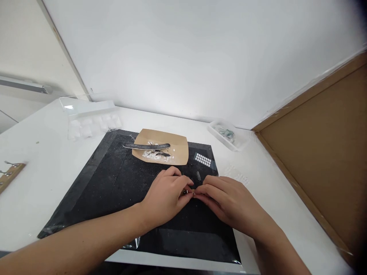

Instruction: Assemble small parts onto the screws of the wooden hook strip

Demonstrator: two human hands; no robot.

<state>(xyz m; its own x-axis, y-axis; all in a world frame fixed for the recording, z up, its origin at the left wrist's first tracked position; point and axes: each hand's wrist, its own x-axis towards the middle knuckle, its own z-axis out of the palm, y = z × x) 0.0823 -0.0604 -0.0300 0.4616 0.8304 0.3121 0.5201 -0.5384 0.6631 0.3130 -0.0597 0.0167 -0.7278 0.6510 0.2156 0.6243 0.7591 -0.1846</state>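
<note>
Tiny item (193, 193), mostly hidden, hard to identify, pinched between the narrowed fingers (184, 181) of left hand (168, 195) and right hand (232, 198); black mat (114, 183) partly covered by forearms (94, 236).

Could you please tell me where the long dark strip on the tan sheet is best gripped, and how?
I would pinch the long dark strip by its left end, coming from the left, across its narrow width. That end juts past the tan sheet, apart from the white bits around its right half, so it should be the easiest part to reach.
</note>
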